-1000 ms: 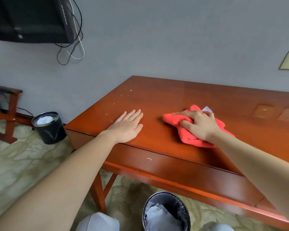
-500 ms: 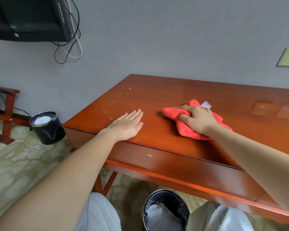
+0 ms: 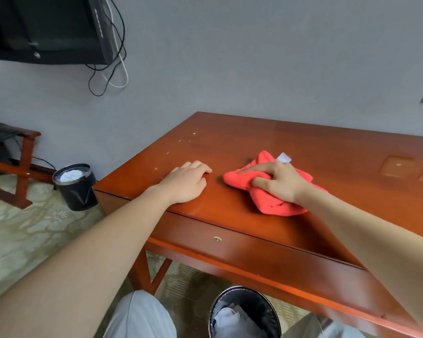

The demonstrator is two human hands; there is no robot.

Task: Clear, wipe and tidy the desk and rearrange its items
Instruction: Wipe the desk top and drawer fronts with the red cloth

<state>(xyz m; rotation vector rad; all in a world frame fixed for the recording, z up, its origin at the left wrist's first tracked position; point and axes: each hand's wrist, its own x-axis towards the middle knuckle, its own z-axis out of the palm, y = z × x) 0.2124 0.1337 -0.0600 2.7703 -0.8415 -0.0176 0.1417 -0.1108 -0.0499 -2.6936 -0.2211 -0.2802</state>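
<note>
wooden desk (image 3: pixel 254 135) against the grey wall, red cloth (image 3: pixel 271 206) bunched up on its near-middle, right hand (image 3: pixel 279 182) clutching it, index finger stretched across, left hand (image 3: pixel 185 182) resting just left of the cloth, fingers loosely bent, holding nothing, few crumbs (image 3: pixel 167 152) far left, black bin (image 3: pixel 244 313) under the near edge

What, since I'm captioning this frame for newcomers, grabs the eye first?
The red cloth, bunched under the right hand, pops against the middle of the wooden desk. The left hand rests on the desk beside it, not touching; pale specks dot the far left corner.
</note>
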